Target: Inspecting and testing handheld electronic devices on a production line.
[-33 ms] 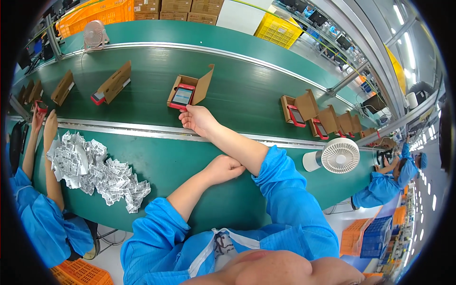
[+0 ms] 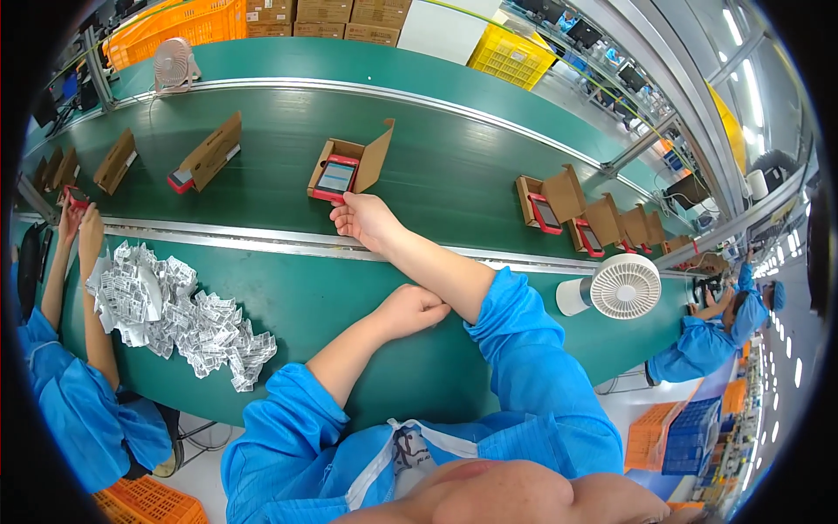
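A red handheld device [image 2: 335, 176] with a lit screen sits tilted in an open cardboard box [image 2: 373, 155] on the green conveyor belt. My right hand [image 2: 368, 220] pinches the device's near end, which sticks out over the box edge; the other fingers curl below it. On the green table, my left hand [image 2: 408, 311] rests loosely closed beside my right forearm, with nothing visible in it. A pile of crumpled printed white slips [image 2: 175, 306] lies to the left of my hands.
More open boxes with red devices stand on the belt, left [image 2: 205, 157] and right [image 2: 546, 205]. A white fan [image 2: 625, 286] stands right on the table. At far left, a co-worker's hands [image 2: 83, 223] hold a red device. A metal rail [image 2: 262, 244] separates table and belt.
The co-worker's hands at far left have shifted slightly around their red device. My own hands and the boxes show no visible movement.
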The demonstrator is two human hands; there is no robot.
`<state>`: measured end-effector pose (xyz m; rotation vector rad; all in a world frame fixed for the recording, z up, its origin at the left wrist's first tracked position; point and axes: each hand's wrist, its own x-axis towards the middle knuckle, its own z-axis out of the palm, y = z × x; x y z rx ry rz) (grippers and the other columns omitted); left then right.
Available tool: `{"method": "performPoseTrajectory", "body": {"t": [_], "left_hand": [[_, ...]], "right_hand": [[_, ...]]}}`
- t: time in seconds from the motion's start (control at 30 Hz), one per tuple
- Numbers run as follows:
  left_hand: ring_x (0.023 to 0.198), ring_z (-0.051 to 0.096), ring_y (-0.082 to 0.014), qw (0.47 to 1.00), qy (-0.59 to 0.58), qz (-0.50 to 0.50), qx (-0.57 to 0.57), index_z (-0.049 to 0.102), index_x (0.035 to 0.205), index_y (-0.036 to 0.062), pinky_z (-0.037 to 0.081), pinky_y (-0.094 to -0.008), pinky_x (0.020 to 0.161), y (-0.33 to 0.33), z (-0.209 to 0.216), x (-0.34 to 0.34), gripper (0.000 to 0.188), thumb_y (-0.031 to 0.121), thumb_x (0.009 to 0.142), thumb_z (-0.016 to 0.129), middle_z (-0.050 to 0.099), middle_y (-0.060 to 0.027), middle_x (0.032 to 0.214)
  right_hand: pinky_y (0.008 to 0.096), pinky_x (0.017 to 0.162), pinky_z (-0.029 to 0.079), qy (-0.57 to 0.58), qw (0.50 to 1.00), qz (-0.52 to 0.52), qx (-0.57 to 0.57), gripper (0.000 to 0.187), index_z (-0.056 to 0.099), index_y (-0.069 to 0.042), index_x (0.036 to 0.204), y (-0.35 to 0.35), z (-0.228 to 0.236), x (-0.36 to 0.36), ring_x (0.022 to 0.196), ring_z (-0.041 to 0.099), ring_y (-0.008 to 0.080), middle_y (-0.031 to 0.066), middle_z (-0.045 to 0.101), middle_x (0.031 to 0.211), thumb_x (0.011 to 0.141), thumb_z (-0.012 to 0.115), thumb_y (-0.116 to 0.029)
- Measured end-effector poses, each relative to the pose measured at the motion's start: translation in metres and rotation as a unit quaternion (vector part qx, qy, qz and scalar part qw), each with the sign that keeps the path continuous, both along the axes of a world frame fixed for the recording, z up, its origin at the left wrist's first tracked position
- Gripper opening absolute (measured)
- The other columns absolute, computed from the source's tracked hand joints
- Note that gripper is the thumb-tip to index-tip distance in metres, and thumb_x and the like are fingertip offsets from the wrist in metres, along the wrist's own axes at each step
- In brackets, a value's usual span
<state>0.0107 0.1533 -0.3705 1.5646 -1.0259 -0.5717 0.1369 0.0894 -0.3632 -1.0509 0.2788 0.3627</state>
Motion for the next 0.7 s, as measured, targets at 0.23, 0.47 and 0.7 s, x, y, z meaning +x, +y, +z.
{"method": "performPoseTrajectory", "body": {"t": [0.23, 0.47, 0.7], "left_hand": [[0.059, 0.057, -0.0108, 0.971, 0.237, 0.013, -0.034, 0.062, 0.068, 0.0056, 0.044, -0.0235, 0.057, 0.005, -0.001, 0.006, 0.025, 0.021, 0.088, 0.059, 0.063, -0.0017, 0.065], [0.088, 0.061, -0.0262, 0.728, 0.577, -0.082, -0.361, 0.054, 0.111, 0.0062, 0.052, -0.0364, 0.063, 0.023, -0.025, 0.029, 0.037, 0.035, 0.096, 0.038, 0.062, -0.0125, 0.102], [0.112, 0.058, -0.0308, 0.734, 0.551, -0.003, -0.397, 0.034, 0.14, 0.0103, 0.059, -0.0381, 0.07, 0.021, -0.013, 0.035, 0.065, 0.057, 0.098, 0.015, 0.051, -0.0147, 0.131]], "right_hand": [[0.0276, 0.055, 0.047, -0.051, 0.995, 0.054, -0.064, 0.024, 0.05, 0.002, 0.094, -0.013, 0.042, -0.042, 0.061, 0.056, 0.0151, 0.0102, 0.059, 0.076, 0.099, 0.042, -0.021], [0.0248, 0.049, 0.047, -0.083, 0.983, 0.163, 0.011, 0.024, 0.053, 0.0, 0.095, -0.061, 0.087, -0.121, 0.057, 0.059, 0.0146, 0.0099, 0.063, 0.077, 0.098, 0.05, -0.024], [0.0251, 0.058, 0.049, -0.122, 0.96, 0.142, -0.208, 0.031, 0.051, 0.002, 0.114, -0.103, 0.037, -0.16, 0.065, 0.061, 0.0118, 0.0061, 0.061, 0.08, 0.1, 0.044, -0.026]]}}
